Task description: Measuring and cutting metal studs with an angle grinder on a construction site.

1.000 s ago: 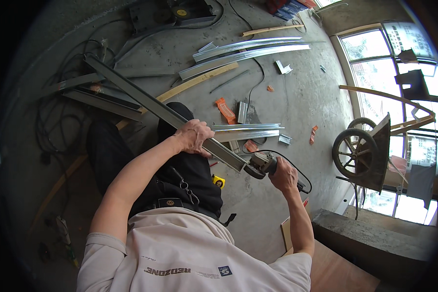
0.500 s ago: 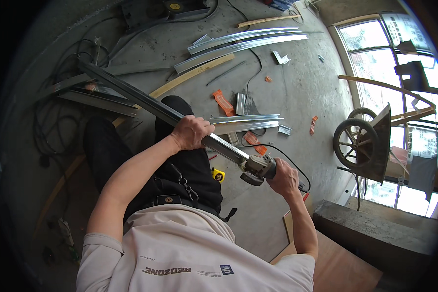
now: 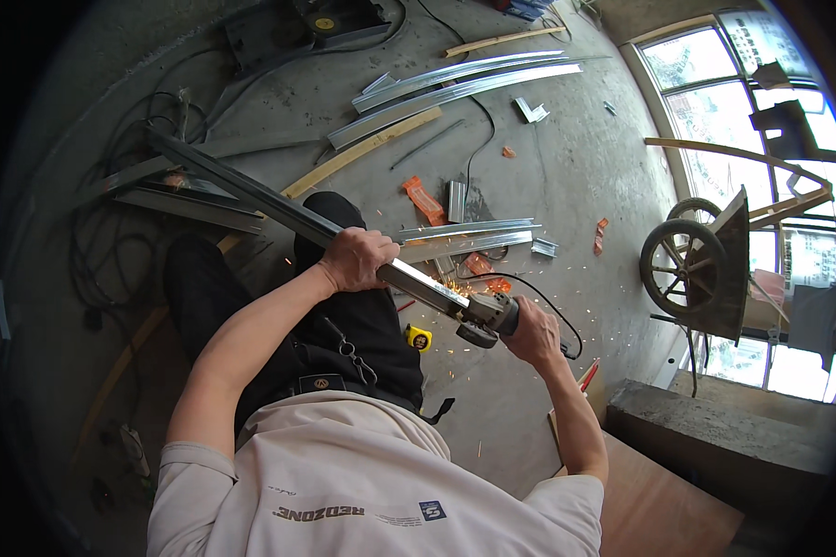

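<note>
A long metal channel runs diagonally from the far left across my raised thigh. My left hand is closed round it near its lower right end. In my right hand is an angle grinder, gripped by its body, with its cord trailing behind. The grinder's head meets the end of the channel, and orange sparks spray from that spot over the floor. The exact contact of the disc is hidden. Below my left hand, a yellow tape measure lies on the floor beside my leg.
Metal channels, wooden strips, orange wrappers and short metal offcuts lie ahead. A wheelbarrow stands at right by the windows. Black cables coil at left. A plywood sheet and concrete ledge are at lower right.
Sparks now fly where grinder and channel meet; none showed before. The grinder and my right hand have shifted slightly left, and my left hand has moved a little left with the channel.
</note>
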The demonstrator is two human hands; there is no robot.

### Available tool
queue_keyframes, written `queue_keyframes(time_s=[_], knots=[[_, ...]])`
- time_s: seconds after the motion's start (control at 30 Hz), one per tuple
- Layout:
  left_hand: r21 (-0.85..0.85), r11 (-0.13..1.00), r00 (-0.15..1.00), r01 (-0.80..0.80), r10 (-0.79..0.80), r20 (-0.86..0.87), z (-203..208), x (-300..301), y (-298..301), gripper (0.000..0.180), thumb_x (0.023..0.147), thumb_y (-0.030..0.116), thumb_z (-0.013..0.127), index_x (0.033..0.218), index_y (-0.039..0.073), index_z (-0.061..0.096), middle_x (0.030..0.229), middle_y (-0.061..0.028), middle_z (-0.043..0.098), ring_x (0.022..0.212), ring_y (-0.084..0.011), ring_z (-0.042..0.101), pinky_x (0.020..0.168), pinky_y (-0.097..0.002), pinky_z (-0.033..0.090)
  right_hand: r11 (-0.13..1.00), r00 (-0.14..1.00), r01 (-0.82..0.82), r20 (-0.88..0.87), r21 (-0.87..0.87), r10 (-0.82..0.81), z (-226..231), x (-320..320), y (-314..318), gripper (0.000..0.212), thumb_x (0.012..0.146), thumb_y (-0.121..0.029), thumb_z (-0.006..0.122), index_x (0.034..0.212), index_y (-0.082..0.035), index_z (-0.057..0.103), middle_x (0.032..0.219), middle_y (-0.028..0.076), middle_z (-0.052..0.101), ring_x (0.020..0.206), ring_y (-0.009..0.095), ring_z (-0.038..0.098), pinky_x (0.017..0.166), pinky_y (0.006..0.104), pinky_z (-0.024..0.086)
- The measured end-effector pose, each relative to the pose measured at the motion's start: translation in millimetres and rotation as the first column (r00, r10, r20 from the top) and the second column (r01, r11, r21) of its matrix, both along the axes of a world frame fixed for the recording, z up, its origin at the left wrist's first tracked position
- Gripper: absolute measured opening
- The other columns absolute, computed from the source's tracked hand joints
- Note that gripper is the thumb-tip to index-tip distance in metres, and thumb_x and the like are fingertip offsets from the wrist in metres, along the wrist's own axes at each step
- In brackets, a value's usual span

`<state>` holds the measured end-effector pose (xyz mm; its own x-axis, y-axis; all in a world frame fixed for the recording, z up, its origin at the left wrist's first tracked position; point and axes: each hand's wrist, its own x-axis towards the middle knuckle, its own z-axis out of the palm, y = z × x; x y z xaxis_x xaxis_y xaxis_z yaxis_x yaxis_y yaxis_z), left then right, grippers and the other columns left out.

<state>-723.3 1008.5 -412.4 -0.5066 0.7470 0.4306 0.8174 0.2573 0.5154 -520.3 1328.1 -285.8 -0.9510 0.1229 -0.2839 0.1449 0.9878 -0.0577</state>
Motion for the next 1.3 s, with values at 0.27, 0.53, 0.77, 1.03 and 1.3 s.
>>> queue_keyframes(time_s=[0.27, 0.53, 0.77, 1.03, 1.3], knots=[[-0.027, 1.000, 1.000, 0.000, 0.000, 0.014, 1.8, 1.1, -1.4, 0.033, 0.076, 0.041, 0.079, 0.079, 0.014, 0.059, 0.079, -0.0052, 0.066, 0.080, -0.0265, 0.071, 0.068, -0.0404, 0.055, 0.999, 0.999, 0.000, 0.055, 0.035, -0.002, -6.7, -8.2, -0.5, 0.050, 0.074, -0.020, 0.080, 0.116, -0.007, 0.058, 0.101, 0.015, 0.072, 0.097, 0.036, 0.071, 0.081, 0.0482, 0.057], [-0.048, 0.999, 1.000, 0.011, -0.012, -0.007, 5.9, -1.0, -2.6, 0.036, 0.078, 0.044, 0.078, 0.080, 0.013, 0.060, 0.079, -0.0050, 0.067, 0.078, -0.0262, 0.071, 0.068, -0.0399, 0.055, 0.999, 0.997, 0.000, 0.082, 0.048, -0.004, -5.4, -10.8, -5.0, 0.048, 0.074, -0.020, 0.080, 0.115, -0.006, 0.058, 0.102, 0.014, 0.072, 0.098, 0.035, 0.071, 0.080, 0.0486, 0.057], [-0.159, 0.987, 0.998, 0.019, -0.008, 0.067, 5.8, -26.1, -36.7, 0.047, 0.086, 0.056, 0.076, 0.083, 0.011, 0.064, 0.086, -0.0072, 0.065, 0.094, -0.0278, 0.066, 0.087, -0.0428, 0.050, 0.998, 0.990, 0.003, 0.140, 0.059, -0.011, 7.4, 12.9, 16.2, 0.046, 0.074, -0.020, 0.079, 0.112, -0.005, 0.059, 0.101, 0.015, 0.071, 0.096, 0.037, 0.071, 0.081, 0.0496, 0.056], [-0.282, 0.258, 0.260, -0.924, 0.965, 0.034, -73.5, -103.4, -97.5, 0.050, 0.090, 0.033, 0.075, 0.131, 0.005, 0.066, 0.142, -0.0186, 0.058, 0.137, -0.0396, 0.044, 0.119, -0.0557, 0.032, 0.941, 0.923, 0.327, 0.182, 0.091, -0.339, 8.1, 79.0, 30.7, 0.043, 0.073, -0.020, 0.079, 0.108, -0.005, 0.059, 0.097, 0.019, 0.073, 0.096, 0.041, 0.071, 0.084, 0.0498, 0.056], [-0.278, 0.098, -0.294, -0.956, -0.330, 0.897, -141.0, -236.2, -271.6, 0.062, 0.083, 0.039, 0.083, 0.132, 0.008, 0.059, 0.148, -0.0133, 0.049, 0.132, -0.0293, 0.053, 0.104, -0.0492, 0.050, 0.942, 0.944, 0.319, 0.128, -0.101, -0.306, -26.3, 83.4, 15.5, 0.044, 0.071, -0.022, 0.079, 0.107, -0.006, 0.061, 0.093, 0.022, 0.073, 0.094, 0.046, 0.070, 0.081, 0.0528, 0.055]])
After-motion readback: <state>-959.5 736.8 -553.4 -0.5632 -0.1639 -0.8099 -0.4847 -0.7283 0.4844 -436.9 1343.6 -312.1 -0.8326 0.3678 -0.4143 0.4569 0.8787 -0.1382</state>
